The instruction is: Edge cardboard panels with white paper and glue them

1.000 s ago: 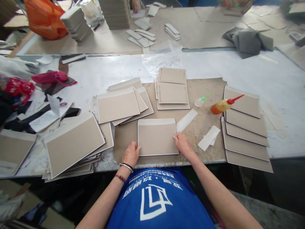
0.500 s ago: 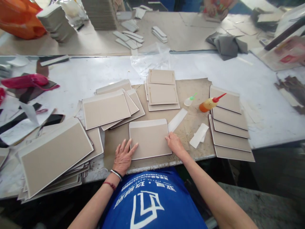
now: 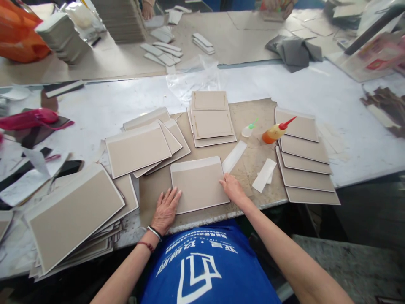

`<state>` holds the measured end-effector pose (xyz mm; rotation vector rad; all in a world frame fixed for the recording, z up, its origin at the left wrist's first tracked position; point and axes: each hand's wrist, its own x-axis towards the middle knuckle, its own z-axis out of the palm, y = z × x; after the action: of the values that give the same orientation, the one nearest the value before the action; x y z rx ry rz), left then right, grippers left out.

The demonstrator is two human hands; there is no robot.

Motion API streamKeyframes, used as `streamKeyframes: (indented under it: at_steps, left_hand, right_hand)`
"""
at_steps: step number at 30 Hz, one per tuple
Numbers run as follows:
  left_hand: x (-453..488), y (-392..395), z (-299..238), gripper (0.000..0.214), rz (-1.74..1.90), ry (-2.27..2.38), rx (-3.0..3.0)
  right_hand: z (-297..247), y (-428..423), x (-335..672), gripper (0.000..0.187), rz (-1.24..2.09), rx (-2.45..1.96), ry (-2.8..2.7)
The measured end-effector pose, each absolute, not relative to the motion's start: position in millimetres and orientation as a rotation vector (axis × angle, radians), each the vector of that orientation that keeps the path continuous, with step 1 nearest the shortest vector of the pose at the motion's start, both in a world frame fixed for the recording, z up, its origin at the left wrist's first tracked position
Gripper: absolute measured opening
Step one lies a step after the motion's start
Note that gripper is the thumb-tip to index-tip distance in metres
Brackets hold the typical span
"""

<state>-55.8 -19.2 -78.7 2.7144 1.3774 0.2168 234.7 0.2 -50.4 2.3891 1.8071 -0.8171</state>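
Observation:
A grey cardboard panel with a white border (image 3: 198,184) lies flat in front of me on a brown work board (image 3: 253,169). My left hand (image 3: 166,210) rests flat at the panel's lower left corner, fingers stretched out and apart. My right hand (image 3: 232,188) touches the panel's right edge with fingers bent down onto it; it holds nothing that I can see. A white paper strip (image 3: 234,156) lies just beyond my right hand, a second strip (image 3: 264,175) to its right.
Similar panels lie fanned to the left (image 3: 139,147), piled at far left (image 3: 72,219), behind the work panel (image 3: 211,120) and stepped at right (image 3: 305,164). An orange glue bottle (image 3: 276,131) and a small clear bottle (image 3: 248,130) lie on the board. Other people's hands work at the far table.
My left hand went from curled at the panel's lower left corner to lying flat with fingers out. My view shifted right, so everything sits further left in the picture.

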Motion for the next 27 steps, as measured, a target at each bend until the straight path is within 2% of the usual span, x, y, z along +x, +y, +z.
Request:
streamKeyframes:
  at_steps: [2,5,7,14,27]
  left_hand:
    - [-56.8,-19.0,-77.3,0.049,0.23,1.339,2.698]
    - [-56.2,-19.6,-73.1,0.073,0.218,1.273,2.679]
    - [-55.0,-20.3,-71.4,0.079,0.212,1.269,2.663]
    - [-51.7,-22.6,-73.7,0.069,0.254,1.296,2.655]
    - [-51.4,-23.4,-71.0,0.072,0.202,1.34,2.572]
  right_hand:
    - [-50.2,0.4,234.5,0.018,-0.808,2.394,1.803]
    - [-49.4,0.7,234.2,0.017,-0.801,2.393,1.795]
    - [-48.7,0.6,233.8,0.018,-0.799,2.392,1.794]
    - [-46.1,0.4,232.3,0.017,-0.79,2.384,1.791]
    - [-47.5,-0.2,232.6,0.016,-0.773,2.382,1.8]
